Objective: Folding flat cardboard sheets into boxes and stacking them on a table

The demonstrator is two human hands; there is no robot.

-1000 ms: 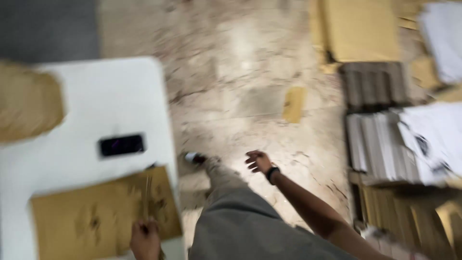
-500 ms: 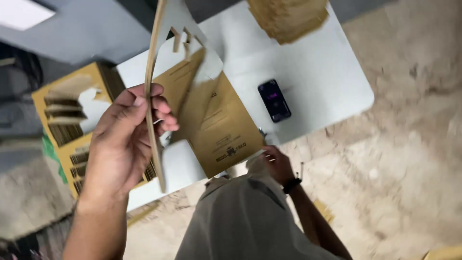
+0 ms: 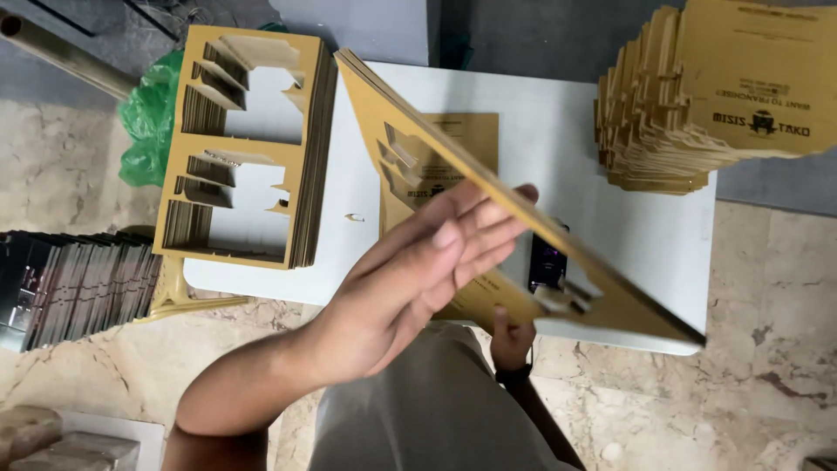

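A die-cut brown cardboard sheet [image 3: 488, 187] (tilted, edge-on) is supported by the left hand [image 3: 410, 279], fingers flat; its near edge is pinched by the right hand [image 3: 513, 336].

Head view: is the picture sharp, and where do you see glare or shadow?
Head view: mostly sharp and evenly lit; the left hand under the tilted cardboard sheet is slightly soft; the white table is bright with no hard glare; the right hand lies in the sheet's shade.
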